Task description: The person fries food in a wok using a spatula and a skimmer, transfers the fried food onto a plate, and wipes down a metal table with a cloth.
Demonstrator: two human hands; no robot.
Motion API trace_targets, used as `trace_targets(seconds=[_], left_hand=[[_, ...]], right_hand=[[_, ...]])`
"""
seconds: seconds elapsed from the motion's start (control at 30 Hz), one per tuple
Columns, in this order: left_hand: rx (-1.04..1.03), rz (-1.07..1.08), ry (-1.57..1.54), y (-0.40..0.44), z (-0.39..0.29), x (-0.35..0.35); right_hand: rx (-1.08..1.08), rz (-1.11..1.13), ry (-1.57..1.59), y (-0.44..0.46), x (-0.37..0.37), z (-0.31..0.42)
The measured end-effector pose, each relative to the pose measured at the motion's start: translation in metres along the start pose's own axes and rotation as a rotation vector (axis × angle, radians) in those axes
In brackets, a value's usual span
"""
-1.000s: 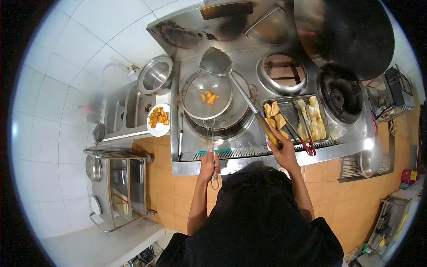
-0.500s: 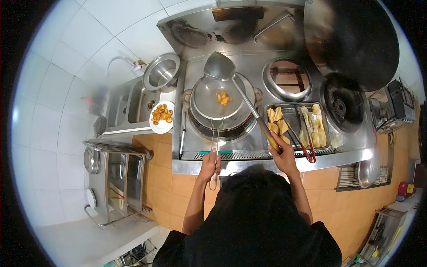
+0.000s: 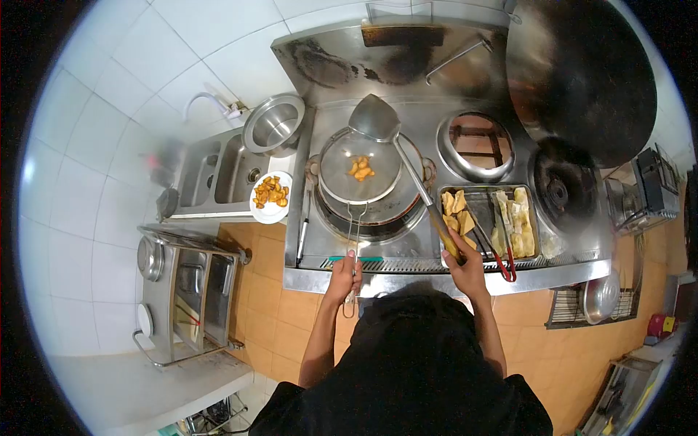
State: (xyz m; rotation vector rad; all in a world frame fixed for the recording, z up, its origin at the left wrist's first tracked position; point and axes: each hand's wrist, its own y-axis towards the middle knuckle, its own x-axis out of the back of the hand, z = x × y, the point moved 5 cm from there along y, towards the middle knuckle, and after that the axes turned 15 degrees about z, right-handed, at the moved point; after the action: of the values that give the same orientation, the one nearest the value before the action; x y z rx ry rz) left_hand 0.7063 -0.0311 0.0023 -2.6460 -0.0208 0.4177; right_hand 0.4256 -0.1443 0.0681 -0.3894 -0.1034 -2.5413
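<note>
My left hand (image 3: 343, 277) is closed around the long wire handle of a mesh strainer (image 3: 338, 182), held over a wok (image 3: 408, 202) with two ear handles. Several golden-brown fried pieces (image 3: 360, 168) lie bunched in the mesh. In my right hand (image 3: 466, 273) is the wooden grip of a wok spatula (image 3: 375, 117). Its metal head is at the far rim of the strainer; whether they touch I cannot tell. What the wok holds is mostly hidden by the strainer.
Right of the wok, a metal tray (image 3: 536, 218) holds pale food pieces and red-handled tongs (image 3: 507, 270). A white plate (image 3: 270, 212) of browned pieces stands at left, near a metal pot (image 3: 273, 127) and sink (image 3: 236, 174). A large dark wok (image 3: 582, 80) leans at back right.
The whole view has shifted slightly. The fried pieces sit a little further left and closer together in the strainer. Both hands keep their grips.
</note>
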Motion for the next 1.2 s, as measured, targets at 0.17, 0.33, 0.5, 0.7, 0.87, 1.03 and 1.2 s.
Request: trace_targets(seconds=[0.17,0.33,0.5,0.7,0.87,1.03,1.2], left_hand=[[0.017,-0.004,0.019,-0.001,0.0,-0.002],[-0.011,0.004,0.0,0.003,0.007,-0.01],[0.028,0.015,0.027,0.003,0.001,-0.013],[0.029,0.021,0.126,0.002,-0.002,-0.011],[0.022,-0.017,0.027,0.006,-0.001,-0.005],[0.029,-0.013,0.027,0.005,0.0,-0.006],[0.005,0.023,0.026,0.008,0.003,-0.009]], right_hand=[[-0.023,0.015,-0.001,-0.002,0.003,0.0],[-0.031,0.037,0.017,-0.003,0.003,0.002],[-0.044,0.031,0.031,-0.006,0.003,0.0],[-0.019,0.01,0.018,-0.003,0.003,-0.002],[-0.012,-0.016,-0.011,-0.006,0.003,-0.003],[-0.025,-0.006,0.0,-0.004,0.002,-0.003],[-0.018,0.017,0.037,-0.003,0.003,-0.001]])
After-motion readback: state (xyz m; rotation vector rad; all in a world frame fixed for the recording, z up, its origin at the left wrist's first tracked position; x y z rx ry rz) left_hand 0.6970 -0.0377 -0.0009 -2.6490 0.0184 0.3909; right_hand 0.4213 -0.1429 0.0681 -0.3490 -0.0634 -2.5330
